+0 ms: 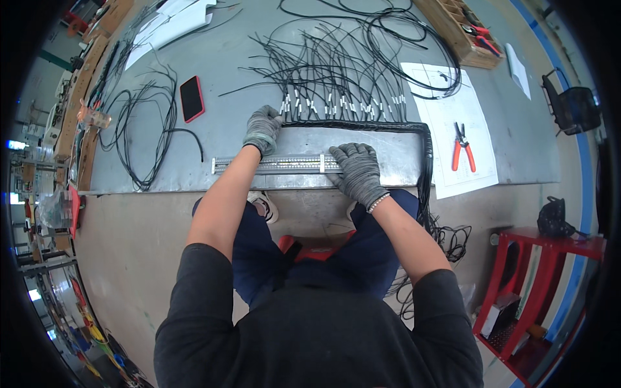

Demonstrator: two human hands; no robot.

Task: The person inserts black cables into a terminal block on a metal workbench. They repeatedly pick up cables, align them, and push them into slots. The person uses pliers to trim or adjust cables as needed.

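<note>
A long grey terminal strip point(275, 164) with white end pieces lies along the near side of the metal table. My right hand point(359, 172), in a grey knit glove, grips its right end between thumb and fingers. Behind it runs a black wire harness point(362, 127), its trunk bending toward me at the right and dropping over the table edge. Many loose black wires with white marker sleeves point(343, 103) fan away from the trunk. My left hand point(262, 131), also gloved, is closed at the trunk's left end; its fingertips are partly hidden.
Red-handled wire strippers point(462, 150) rest on a paper drawing point(484, 178) at the right. Coiled black cable point(453, 61) and a wooden tool box point(462, 39) lie at the far right. Leftward are a red-edged phone point(191, 99) and loose wires point(169, 139). A red stand point(543, 240) is lower right.
</note>
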